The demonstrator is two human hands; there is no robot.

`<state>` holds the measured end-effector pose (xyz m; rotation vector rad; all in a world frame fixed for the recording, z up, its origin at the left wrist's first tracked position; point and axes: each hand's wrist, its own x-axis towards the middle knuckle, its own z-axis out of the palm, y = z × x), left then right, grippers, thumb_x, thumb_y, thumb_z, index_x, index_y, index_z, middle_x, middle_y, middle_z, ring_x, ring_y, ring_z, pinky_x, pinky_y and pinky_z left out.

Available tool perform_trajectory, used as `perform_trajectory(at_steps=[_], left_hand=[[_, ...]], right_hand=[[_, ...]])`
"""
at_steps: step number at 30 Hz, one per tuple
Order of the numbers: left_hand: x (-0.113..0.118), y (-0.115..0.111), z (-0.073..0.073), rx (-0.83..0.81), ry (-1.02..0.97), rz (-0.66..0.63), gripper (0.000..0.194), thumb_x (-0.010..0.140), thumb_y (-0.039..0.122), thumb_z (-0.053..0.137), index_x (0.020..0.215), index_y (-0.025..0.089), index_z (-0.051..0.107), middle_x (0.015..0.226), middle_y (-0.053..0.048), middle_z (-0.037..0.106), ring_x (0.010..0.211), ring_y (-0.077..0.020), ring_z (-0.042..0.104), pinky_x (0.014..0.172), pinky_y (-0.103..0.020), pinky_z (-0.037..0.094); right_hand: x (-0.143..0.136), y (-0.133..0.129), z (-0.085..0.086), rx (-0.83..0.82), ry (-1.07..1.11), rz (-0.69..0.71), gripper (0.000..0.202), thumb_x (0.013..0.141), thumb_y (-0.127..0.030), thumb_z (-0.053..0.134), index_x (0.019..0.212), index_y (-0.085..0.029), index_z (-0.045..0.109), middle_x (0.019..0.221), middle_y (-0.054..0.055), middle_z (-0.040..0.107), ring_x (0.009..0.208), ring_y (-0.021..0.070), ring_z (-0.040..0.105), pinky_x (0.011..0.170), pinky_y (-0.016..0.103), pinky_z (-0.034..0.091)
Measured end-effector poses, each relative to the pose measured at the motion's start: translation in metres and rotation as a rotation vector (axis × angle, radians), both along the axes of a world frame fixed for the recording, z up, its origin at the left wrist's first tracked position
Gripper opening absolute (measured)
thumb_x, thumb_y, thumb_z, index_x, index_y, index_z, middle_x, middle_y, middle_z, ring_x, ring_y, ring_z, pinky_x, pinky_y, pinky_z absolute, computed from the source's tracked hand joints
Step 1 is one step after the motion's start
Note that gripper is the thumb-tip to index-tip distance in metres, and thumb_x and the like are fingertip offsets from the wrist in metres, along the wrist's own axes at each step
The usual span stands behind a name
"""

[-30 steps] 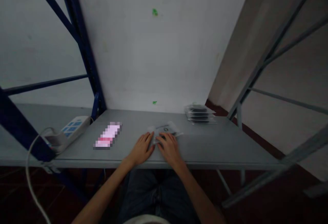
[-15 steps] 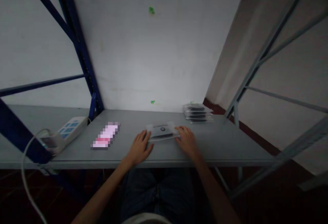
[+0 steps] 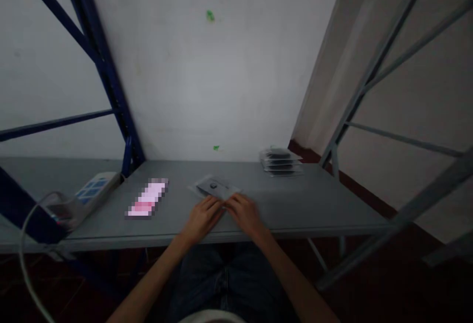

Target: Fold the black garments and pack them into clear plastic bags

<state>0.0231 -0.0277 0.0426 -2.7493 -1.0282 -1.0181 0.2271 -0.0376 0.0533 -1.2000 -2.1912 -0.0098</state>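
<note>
A flat clear plastic packet with a dark item and a round mark lies slantwise on the grey table. My left hand is closed at the packet's near edge, fingertips together. Right beside it, my right hand has its fingers pressed on the same near edge, slightly blurred. The two hands' fingertips meet or nearly meet there. Behind and to the right, a stack of similar packets sits near the wall.
The grey table has a pixelated pink-white object at the left. Beyond it are a white power strip and a white cable. Blue posts rise at the left, grey metal bars at the right.
The packet has turned and shifted left. My right hand has moved left from its right side, and both hands have come together at the near edge. The view has shifted slightly.
</note>
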Motion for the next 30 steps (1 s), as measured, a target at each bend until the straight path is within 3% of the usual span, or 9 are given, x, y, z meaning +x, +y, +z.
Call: perform_trajectory(at_steps=[3,9,15,21,30], left_hand=[[-0.001,-0.001,0.000,-0.001,-0.024,0.021,0.030,0.107,0.035,0.042,0.110,0.022,0.069,0.105,-0.008,0.071,0.102,-0.0236,0.065,0.092,-0.039,0.056],[-0.006,0.005,0.001,0.041,0.042,0.074,0.034,0.108,0.035,0.038,0.113,0.023,0.070,0.111,-0.008,0.072,0.106,-0.0244,0.063,0.095,-0.042,0.053],[-0.025,0.015,0.008,0.099,0.072,0.200,0.031,0.107,0.034,0.040,0.108,0.022,0.069,0.111,-0.008,0.072,0.105,-0.0255,0.062,0.095,-0.045,0.049],[-0.025,0.014,0.006,0.158,0.055,0.209,0.026,0.107,0.030,0.042,0.110,0.021,0.066,0.109,-0.009,0.071,0.104,-0.0244,0.063,0.096,-0.043,0.047],[-0.023,0.012,0.005,0.202,0.049,0.220,0.020,0.107,0.028,0.044,0.106,0.020,0.063,0.101,-0.008,0.070,0.095,-0.0228,0.064,0.087,-0.038,0.049]], right_hand=[[-0.003,-0.003,-0.003,0.031,0.006,0.013,0.017,0.100,-0.023,0.059,0.104,-0.026,0.075,0.102,0.005,0.072,0.094,0.0208,0.068,0.084,0.031,0.053],[0.009,0.005,-0.005,0.054,0.004,-0.005,0.018,0.101,-0.026,0.059,0.100,-0.028,0.077,0.099,0.004,0.073,0.091,0.0195,0.069,0.082,0.029,0.052],[0.046,0.017,0.006,0.066,0.121,-0.098,0.023,0.102,-0.030,0.058,0.090,-0.024,0.076,0.094,0.003,0.073,0.087,0.0181,0.069,0.079,0.028,0.050],[0.081,0.030,0.002,0.106,0.110,-0.214,0.026,0.103,-0.036,0.057,0.089,-0.023,0.074,0.093,0.003,0.072,0.086,0.0172,0.068,0.076,0.026,0.046],[0.085,0.032,-0.001,0.127,0.070,-0.261,0.028,0.105,-0.037,0.053,0.090,-0.023,0.073,0.094,0.004,0.071,0.085,0.0182,0.067,0.073,0.027,0.044]])
